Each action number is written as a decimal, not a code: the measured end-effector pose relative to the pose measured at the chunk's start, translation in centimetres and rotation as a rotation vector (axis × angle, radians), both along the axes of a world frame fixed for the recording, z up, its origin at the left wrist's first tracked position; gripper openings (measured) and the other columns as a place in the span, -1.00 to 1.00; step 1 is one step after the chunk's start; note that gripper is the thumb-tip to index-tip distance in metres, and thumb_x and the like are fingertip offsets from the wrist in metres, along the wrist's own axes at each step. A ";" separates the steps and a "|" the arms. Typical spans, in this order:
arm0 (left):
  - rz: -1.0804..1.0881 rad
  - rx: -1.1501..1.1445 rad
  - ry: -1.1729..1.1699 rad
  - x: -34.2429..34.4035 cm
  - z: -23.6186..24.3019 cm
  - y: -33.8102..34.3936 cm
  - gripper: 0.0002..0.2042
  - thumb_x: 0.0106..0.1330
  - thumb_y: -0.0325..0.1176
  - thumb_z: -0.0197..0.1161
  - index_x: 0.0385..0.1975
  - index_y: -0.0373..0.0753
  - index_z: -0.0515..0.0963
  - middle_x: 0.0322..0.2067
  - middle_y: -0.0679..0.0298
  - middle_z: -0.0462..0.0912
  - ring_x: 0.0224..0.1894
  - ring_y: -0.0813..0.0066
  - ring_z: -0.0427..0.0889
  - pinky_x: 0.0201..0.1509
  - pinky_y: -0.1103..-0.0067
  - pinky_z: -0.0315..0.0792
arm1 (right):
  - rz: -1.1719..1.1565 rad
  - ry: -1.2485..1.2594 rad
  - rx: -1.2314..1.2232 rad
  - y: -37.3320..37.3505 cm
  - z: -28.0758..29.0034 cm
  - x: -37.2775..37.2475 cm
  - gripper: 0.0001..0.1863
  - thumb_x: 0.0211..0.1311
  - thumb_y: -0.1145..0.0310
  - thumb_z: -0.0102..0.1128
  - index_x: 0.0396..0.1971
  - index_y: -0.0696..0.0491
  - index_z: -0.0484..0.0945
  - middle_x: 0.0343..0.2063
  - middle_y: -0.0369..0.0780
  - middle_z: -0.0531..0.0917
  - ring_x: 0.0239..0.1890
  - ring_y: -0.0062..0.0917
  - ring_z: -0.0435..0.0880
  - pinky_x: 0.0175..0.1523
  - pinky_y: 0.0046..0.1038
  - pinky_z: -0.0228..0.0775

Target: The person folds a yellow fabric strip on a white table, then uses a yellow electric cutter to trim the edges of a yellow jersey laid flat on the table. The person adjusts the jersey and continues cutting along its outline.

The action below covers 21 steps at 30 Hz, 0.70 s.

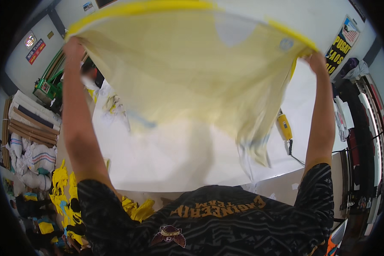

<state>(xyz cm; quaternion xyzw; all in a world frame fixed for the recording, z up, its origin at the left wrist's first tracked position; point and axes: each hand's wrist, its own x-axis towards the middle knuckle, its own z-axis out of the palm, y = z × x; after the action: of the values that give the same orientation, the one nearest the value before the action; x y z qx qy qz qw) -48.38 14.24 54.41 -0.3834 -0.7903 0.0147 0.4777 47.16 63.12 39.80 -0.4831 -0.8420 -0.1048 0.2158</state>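
Held up over the white table (166, 162), the thin yellow jersey (187, 72) hangs limp and light between the left hand (74, 46) and right hand (315, 59), each pinched shut on a top corner, sagging below that grip, likely slippery.
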 end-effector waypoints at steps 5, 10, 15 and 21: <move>0.026 0.409 0.093 4.0 11.2 -6.8 -0.57 0.53 0.05 0.38 0.25 -0.03 0.78 0.16 0.08 0.85 0.19 -0.07 0.84 0.24 0.06 0.70 | -0.229 0.081 0.965 -6.1 19.7 9.5 -0.62 0.64 0.12 0.35 0.14 0.10 0.84 0.12 -0.10 0.89 0.17 -0.14 0.86 0.31 -0.12 0.67; -0.368 0.866 -0.489 9.1 -1.4 -16.7 -0.41 0.61 0.16 0.26 0.43 -0.13 0.57 0.37 0.11 0.64 0.32 -0.04 0.72 0.37 0.13 0.62 | 0.068 0.410 1.064 -17.0 18.4 14.1 -0.68 0.53 0.48 0.44 0.21 0.07 0.80 0.11 -0.11 0.89 0.16 -0.26 0.91 0.28 -0.31 0.67; -0.831 1.675 -1.250 18.0 -18.8 -28.5 -0.23 0.68 0.28 0.14 0.60 -0.22 0.35 0.58 0.15 0.43 0.44 0.00 0.60 0.49 0.19 0.54 | 0.277 0.484 0.477 -20.7 3.9 16.2 -0.54 0.24 0.79 0.28 0.08 0.12 0.84 0.01 -0.06 0.89 0.12 -0.16 0.87 0.33 -0.24 0.60; -0.364 2.258 -1.360 32.1 -34.7 -26.9 0.01 0.66 0.47 0.08 0.78 -0.26 0.07 0.77 0.19 0.17 0.58 -0.11 0.45 0.69 0.16 0.34 | 0.261 0.312 0.098 -24.1 -14.1 15.9 -0.39 0.16 0.76 0.28 0.19 -0.01 0.85 -0.02 -0.17 0.84 0.05 -0.24 0.77 0.17 -0.23 0.47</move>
<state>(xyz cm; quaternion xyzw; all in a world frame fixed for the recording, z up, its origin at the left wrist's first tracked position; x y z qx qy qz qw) -16.30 -12.68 19.67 0.1902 -0.3866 -0.9016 0.0392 63.05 38.98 25.65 -0.3692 -0.8478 -0.0407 0.3785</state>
